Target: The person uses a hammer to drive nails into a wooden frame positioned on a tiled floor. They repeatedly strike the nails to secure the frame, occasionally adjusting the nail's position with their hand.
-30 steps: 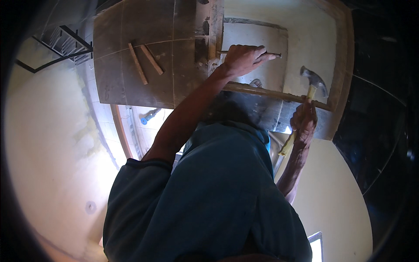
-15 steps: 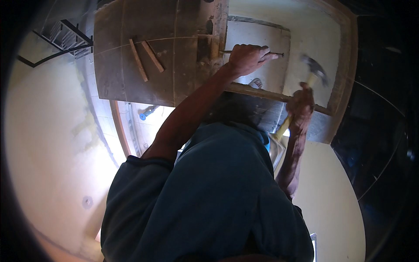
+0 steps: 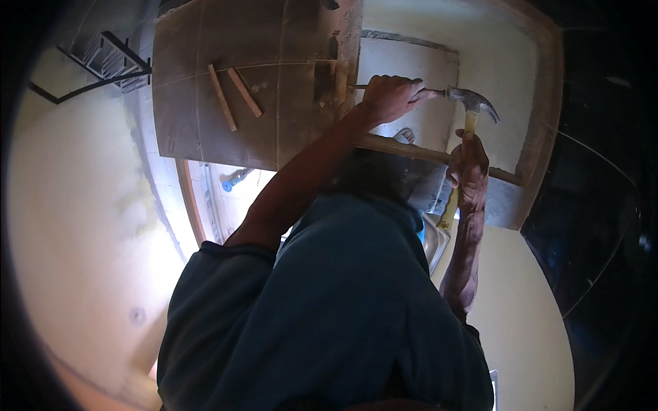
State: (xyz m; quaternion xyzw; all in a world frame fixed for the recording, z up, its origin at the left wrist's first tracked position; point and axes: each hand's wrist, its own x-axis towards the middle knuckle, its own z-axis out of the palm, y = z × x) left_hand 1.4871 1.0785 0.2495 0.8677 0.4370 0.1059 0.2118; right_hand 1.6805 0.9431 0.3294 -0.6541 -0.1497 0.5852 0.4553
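My left hand (image 3: 395, 98) is closed round a thin metal chisel (image 3: 437, 92), held roughly level over the opening. Its left end reaches the rough edge (image 3: 342, 85) of the brown tiled counter; the exact contact is hidden by the hand. My right hand (image 3: 469, 162) is wrapped round the pale yellow handle of a claw hammer (image 3: 473, 103). The hammer's face is at the chisel's right end, touching it or very close, and the claw points away to the right.
Two narrow wooden strips (image 3: 223, 97) lie on the counter (image 3: 178, 130) at left. A rough ledge (image 3: 425, 151) borders the opening's near side, with a foot in a sandal (image 3: 406, 135) below. Dark tiles (image 3: 582, 185) are at right, and a metal basin (image 3: 434, 240) is beside my body.
The hammer, blurred and apart from the chisel before, has swung left to the chisel's end. My left hand keeps its grip, and the whole view has shifted slightly.
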